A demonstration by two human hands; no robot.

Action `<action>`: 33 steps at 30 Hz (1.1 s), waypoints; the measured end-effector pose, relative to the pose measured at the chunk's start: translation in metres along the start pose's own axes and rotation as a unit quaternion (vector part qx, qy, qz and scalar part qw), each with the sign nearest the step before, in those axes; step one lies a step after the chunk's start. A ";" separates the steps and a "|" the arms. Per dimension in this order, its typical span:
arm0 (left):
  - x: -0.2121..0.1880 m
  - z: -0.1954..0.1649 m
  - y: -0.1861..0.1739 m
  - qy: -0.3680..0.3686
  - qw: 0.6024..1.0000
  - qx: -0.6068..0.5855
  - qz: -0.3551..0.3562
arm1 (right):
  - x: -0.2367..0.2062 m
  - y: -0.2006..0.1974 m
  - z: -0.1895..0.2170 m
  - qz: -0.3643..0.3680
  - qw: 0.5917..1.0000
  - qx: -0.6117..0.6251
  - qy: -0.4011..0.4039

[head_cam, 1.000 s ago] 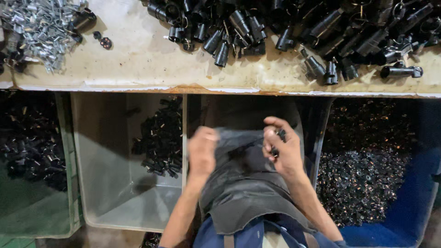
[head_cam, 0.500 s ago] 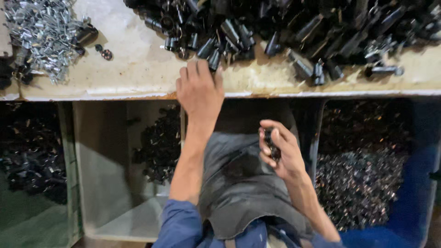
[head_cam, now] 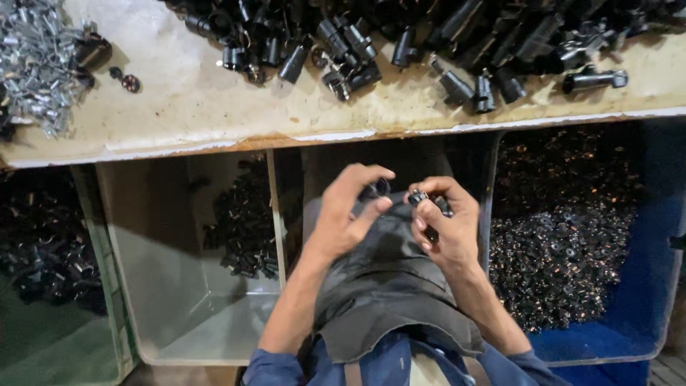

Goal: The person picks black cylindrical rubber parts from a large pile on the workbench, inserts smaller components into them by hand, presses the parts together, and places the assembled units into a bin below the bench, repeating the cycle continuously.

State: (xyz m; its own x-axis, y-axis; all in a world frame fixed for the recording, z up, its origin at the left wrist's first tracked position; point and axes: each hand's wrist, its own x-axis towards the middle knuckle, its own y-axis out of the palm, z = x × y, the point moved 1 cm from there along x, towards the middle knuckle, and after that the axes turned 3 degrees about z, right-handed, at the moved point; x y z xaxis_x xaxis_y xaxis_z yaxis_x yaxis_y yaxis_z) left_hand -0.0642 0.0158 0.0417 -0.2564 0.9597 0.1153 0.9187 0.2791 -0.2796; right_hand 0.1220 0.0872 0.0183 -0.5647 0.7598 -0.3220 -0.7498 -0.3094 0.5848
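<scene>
Over my lap, my left hand (head_cam: 346, 211) pinches a small black cylindrical part (head_cam: 376, 189) between thumb and fingers. My right hand (head_cam: 444, 225) holds another small black part with a metal tip (head_cam: 418, 198), its tip almost touching the left hand's part. A dark grey cloth (head_cam: 386, 279) lies on my lap beneath both hands. On the worn bench top (head_cam: 186, 93) above, a heap of black tubular parts (head_cam: 400, 36) runs along the far side.
A pile of shiny metal clips (head_cam: 36, 57) sits at the bench's left end. Under the bench stand a green bin (head_cam: 50, 257) of dark parts, a pale bin (head_cam: 179, 286) with some black parts, and a blue bin (head_cam: 593, 236) of small black rings.
My left hand has come back from the heap on the bench down to my lap with a black part. The right hand stayed over my lap with its own part.
</scene>
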 end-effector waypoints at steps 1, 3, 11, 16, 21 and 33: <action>-0.006 0.001 0.005 0.008 1.000 0.011 0.023 | -0.003 0.007 0.004 -0.006 0.992 -0.113 -0.057; -0.014 0.001 0.010 0.076 0.996 0.052 0.022 | -0.011 0.022 0.015 -0.015 0.928 -0.335 -0.163; -0.022 0.001 0.014 -0.034 0.998 -0.012 0.047 | 0.001 0.038 0.013 0.035 0.807 -0.523 -0.272; -0.046 0.014 0.019 -0.088 0.993 -0.075 -0.026 | 0.008 0.023 -0.021 0.017 0.956 -0.290 -0.048; -0.071 0.055 -0.050 -0.258 0.938 0.076 -0.217 | 0.029 0.000 -0.032 -0.049 0.971 0.105 0.209; -0.050 0.068 -0.053 -0.166 0.900 0.329 -0.233 | 0.016 -0.008 -0.013 0.036 0.974 0.021 0.223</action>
State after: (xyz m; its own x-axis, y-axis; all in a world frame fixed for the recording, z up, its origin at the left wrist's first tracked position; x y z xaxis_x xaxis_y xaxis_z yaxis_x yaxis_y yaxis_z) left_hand -0.1201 -0.0448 -0.0143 -0.7439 0.6598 0.1059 0.3391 0.5093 -0.7910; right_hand 0.1139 0.0946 -0.0010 -0.7158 0.4104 -0.5650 -0.6933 -0.3210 0.6452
